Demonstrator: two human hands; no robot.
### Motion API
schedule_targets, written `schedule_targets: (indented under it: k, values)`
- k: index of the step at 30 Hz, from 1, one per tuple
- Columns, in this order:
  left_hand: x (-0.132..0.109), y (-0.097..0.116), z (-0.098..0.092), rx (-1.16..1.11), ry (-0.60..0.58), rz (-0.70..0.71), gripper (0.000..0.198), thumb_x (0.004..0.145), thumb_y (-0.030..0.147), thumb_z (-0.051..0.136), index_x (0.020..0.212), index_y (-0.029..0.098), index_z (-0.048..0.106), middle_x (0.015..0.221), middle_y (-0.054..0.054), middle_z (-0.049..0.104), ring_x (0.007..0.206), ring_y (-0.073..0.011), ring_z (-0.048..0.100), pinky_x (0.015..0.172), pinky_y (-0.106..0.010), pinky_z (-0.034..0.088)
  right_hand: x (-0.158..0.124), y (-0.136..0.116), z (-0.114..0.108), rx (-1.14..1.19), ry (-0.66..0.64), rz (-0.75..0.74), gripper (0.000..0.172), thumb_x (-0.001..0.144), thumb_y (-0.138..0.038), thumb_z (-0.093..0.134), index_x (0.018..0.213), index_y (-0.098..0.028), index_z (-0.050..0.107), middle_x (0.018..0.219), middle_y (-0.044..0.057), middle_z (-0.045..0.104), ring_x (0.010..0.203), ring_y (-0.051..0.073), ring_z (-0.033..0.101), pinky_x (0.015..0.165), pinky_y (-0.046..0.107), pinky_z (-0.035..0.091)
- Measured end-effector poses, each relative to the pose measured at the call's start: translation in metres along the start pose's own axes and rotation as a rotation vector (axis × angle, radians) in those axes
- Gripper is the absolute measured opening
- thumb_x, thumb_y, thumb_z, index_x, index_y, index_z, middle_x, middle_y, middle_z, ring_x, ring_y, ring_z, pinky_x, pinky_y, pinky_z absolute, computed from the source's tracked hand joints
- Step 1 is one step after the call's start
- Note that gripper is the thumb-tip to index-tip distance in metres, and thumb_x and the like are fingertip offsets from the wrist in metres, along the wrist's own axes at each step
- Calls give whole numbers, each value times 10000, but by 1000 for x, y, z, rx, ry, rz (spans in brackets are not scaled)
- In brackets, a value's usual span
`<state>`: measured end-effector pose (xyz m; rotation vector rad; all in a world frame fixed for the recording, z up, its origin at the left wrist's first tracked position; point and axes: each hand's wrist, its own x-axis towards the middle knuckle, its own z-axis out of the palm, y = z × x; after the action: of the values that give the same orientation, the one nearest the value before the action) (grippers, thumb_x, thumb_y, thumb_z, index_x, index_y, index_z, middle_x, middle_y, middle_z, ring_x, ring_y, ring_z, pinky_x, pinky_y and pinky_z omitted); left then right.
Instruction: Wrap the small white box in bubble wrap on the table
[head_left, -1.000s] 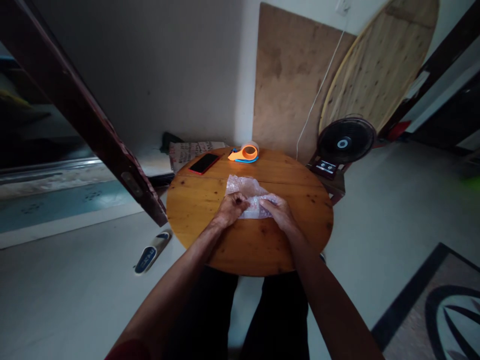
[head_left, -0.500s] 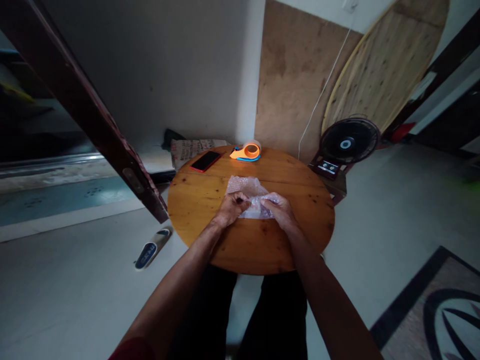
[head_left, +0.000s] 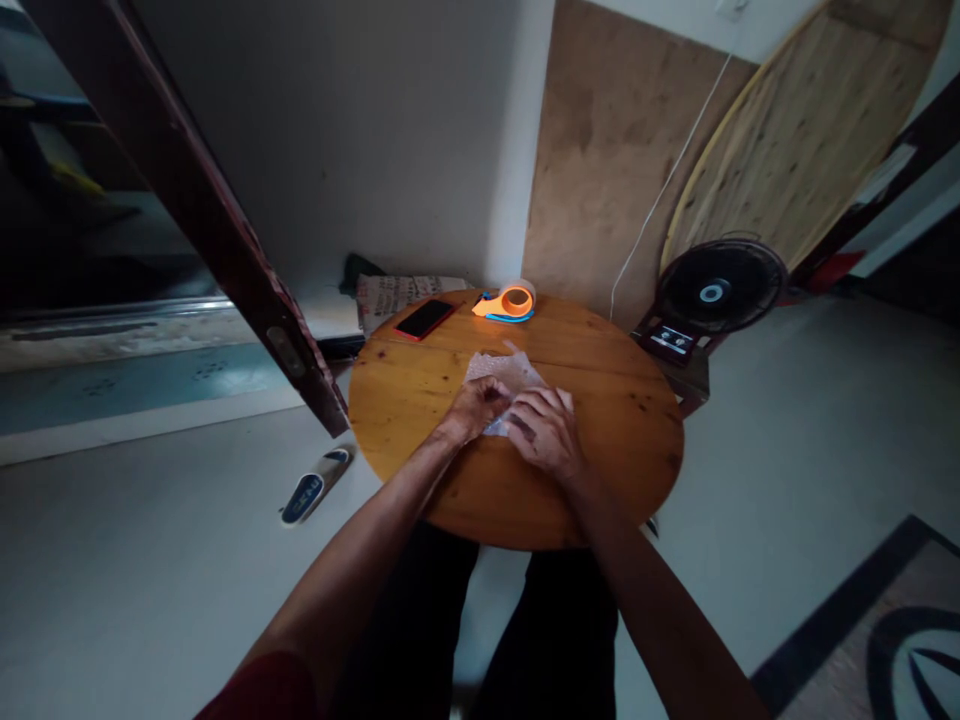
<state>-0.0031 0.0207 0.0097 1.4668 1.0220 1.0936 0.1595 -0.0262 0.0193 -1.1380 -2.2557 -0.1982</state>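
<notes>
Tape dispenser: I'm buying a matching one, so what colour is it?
The tape dispenser is mostly orange, with blue along the bottom; the head view shows it.

Surfaces and materials: the bubble wrap (head_left: 511, 369) is thin, translucent plastic, pebbled in texture. The table (head_left: 622, 400) is wood with dark knots and a smooth, softly glossy finish. The tape dispenser (head_left: 489, 307) appears to be smooth plastic; the phone (head_left: 425, 319) has a dark, glassy screen. Behind, the wall (head_left: 390, 140) is matt, the rectangular panel (head_left: 607, 130) dull and stained, and the round board (head_left: 810, 140) knotty wood. The trousers (head_left: 394, 620) and sleeve (head_left: 262, 690) are matt cloth; the floor (head_left: 187, 560) is smooth.
</notes>
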Motion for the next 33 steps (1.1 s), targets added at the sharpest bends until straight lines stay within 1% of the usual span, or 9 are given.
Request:
schedule_targets:
  k: [5,7,10,15,17,21,24,27,33]
  values:
    - [-9,14,-24,292,-29,-62,157,686,229,634,818,145,638,710,18,591,602,-95,475,543,-202,357,0,-1,5,-16,-22,41,220,881,-322,508,981,-212,669,1089,65,660,999,230,519,946,407,282]
    - [-12,19,-35,353,-33,-96,136,709,226,599,813,149,642,671,22,577,564,-93,459,514,-202,336,0,0,5,-22,-25,35,227,885,-317,503,999,-214,671,1081,66,658,990,229,518,943,406,279]
    - [-13,21,-47,374,31,-151,131,711,228,587,804,150,636,649,19,574,539,-97,460,499,-203,335,1,0,3,-29,-28,23,240,893,-323,494,1013,-217,673,1069,65,656,973,228,519,931,406,279]
    - [-18,25,-61,529,104,-181,201,664,334,707,739,162,634,656,-20,623,574,-130,537,504,-209,337,0,-1,5,-22,3,17,241,895,-323,493,1005,-210,676,1061,67,654,978,229,518,931,408,277]
    - [-23,28,-64,579,86,-277,269,649,393,738,720,165,614,598,-25,616,505,-137,541,481,-220,335,0,-1,6,-19,6,16,241,894,-319,495,1009,-209,676,1062,70,654,976,232,516,931,411,275]
    - [-27,28,-63,512,27,-502,309,691,417,721,806,163,587,479,-20,586,372,-151,514,433,-235,341,-1,-1,6,-23,1,12,280,890,-306,493,1094,-208,658,1085,84,648,985,240,509,935,418,270]
    - [-20,20,-61,523,-2,-511,288,678,400,731,727,158,583,411,-10,552,326,-129,468,390,-214,299,-1,-2,5,-40,-11,3,317,892,-297,485,1158,-218,638,1087,85,640,982,243,504,931,424,267]
    - [-10,13,-64,519,-20,-518,313,622,380,765,575,160,547,342,16,483,284,-90,391,359,-197,258,0,-2,4,-54,-27,-6,289,896,-300,477,1104,-231,666,1053,79,637,962,240,498,934,432,257]
    - [-1,20,-66,469,-52,-580,347,543,283,794,410,155,500,303,27,417,293,-76,371,349,-188,283,0,-2,4,-72,-20,-11,277,899,-303,470,1074,-228,671,1035,77,627,962,237,482,929,427,257]
